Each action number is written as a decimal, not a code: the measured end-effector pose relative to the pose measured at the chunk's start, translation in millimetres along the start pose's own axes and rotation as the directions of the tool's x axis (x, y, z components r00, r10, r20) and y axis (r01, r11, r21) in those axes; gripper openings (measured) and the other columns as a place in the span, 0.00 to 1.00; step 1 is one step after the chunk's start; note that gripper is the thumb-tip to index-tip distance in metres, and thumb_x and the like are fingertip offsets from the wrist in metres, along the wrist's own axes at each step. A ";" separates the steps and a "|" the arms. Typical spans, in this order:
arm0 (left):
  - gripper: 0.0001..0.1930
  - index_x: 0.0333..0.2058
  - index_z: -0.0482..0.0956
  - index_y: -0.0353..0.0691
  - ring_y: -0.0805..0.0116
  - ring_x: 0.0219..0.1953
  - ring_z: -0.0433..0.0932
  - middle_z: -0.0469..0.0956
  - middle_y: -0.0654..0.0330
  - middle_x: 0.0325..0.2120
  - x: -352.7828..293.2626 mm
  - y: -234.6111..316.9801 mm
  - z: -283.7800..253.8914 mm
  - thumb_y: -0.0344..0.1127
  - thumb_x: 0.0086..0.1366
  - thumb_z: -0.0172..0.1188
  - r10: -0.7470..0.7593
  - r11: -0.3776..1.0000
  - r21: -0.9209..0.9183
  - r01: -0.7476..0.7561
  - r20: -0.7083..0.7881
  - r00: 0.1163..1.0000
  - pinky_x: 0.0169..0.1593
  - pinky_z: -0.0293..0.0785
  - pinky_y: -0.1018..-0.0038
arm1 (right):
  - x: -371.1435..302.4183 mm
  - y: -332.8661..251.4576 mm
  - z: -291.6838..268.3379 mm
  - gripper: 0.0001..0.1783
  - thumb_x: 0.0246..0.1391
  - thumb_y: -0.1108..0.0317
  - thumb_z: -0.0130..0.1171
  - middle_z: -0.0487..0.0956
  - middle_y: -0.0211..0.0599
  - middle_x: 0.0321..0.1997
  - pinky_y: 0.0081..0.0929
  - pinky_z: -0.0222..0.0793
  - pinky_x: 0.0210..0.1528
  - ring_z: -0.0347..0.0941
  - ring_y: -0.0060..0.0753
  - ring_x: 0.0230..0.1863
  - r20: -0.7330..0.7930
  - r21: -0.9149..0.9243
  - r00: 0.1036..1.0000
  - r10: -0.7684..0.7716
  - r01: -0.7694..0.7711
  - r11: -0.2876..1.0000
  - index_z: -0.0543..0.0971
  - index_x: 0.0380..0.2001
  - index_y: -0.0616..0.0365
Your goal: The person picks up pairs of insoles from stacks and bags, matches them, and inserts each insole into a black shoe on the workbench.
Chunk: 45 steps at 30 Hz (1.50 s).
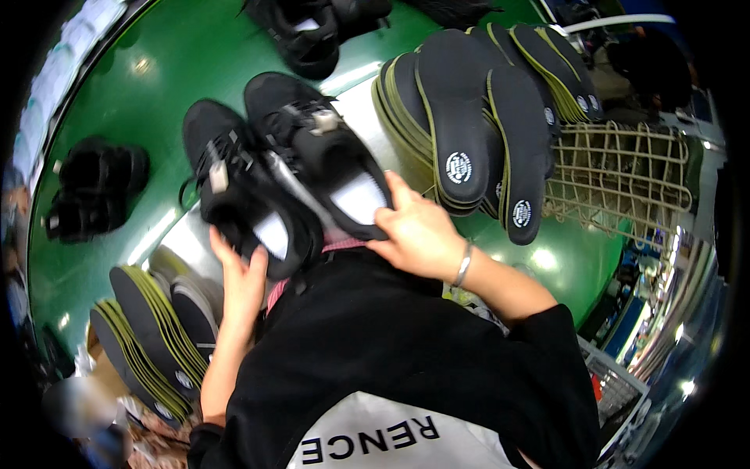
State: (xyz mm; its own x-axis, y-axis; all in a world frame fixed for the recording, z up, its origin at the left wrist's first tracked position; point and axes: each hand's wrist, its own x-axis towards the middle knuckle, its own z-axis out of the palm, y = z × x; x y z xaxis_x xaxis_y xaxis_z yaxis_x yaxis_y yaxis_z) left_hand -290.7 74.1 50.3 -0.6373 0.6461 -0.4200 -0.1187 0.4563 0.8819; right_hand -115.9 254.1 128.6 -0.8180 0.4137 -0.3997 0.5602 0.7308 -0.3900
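A pair of black lace-up shoes is side by side in front of me, toes pointing away and heels toward my body. My left hand (243, 280) grips the heel of the left black shoe (293, 227), thumb at the collar. Around the heel of the right black shoe (273, 98) closes my right hand (418, 230), its thumb on the rim of the opening. White shows inside both shoes, and each has a small pale tag at its laces. The undersides of the shoes are hidden.
Stacked dark insoles with yellow-green edges (457, 102) rest at the right, beside a wire basket (617, 172). More insoles (160, 328) stand at the lower left. Other black shoes (98, 187) sit on the green table (183, 55), at its left and far side (305, 43).
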 end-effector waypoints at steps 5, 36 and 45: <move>0.18 0.48 0.61 0.36 0.65 0.23 0.73 0.73 0.55 0.21 -13.6 62.0 -25.3 0.33 0.58 0.48 -0.164 0.850 0.521 0.072 0.133 0.978 0.28 0.67 0.70 | -19.1 27.1 -32.6 0.23 0.41 0.55 0.57 0.70 0.47 0.43 0.36 0.65 0.40 0.70 0.46 0.39 -0.211 0.156 0.977 0.002 0.032 0.987 0.70 0.37 0.60; 0.13 0.32 0.75 0.38 0.58 0.33 0.75 0.76 0.53 0.27 81.0 52.4 -11.0 0.41 0.52 0.55 0.477 0.855 0.336 -0.396 -0.208 0.854 0.38 0.68 0.70 | 7.8 -36.9 -82.7 0.07 0.37 0.69 0.54 0.70 0.37 0.34 0.22 0.65 0.27 0.69 0.29 0.26 -0.226 0.074 0.897 -0.380 0.405 0.911 0.72 0.16 0.62; 0.14 0.34 0.74 0.32 0.79 0.26 0.69 0.74 0.64 0.25 97.1 44.0 -30.2 0.37 0.54 0.55 0.024 0.981 -0.192 -0.007 0.085 0.996 0.31 0.65 0.83 | 30.8 -79.7 -61.8 0.06 0.31 0.67 0.54 0.68 0.33 0.27 0.25 0.64 0.22 0.65 0.31 0.21 0.287 -0.525 0.816 -0.502 0.572 0.630 0.72 0.11 0.58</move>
State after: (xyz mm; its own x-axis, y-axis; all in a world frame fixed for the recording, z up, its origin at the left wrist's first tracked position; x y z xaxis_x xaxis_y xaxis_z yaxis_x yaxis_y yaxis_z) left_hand -380.7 138.4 54.8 -0.5731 0.7062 -0.4156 -0.2581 0.3258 0.9095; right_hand -193.8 242.1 198.7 -0.9110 -0.1852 -0.3685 -0.1840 0.9822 -0.0388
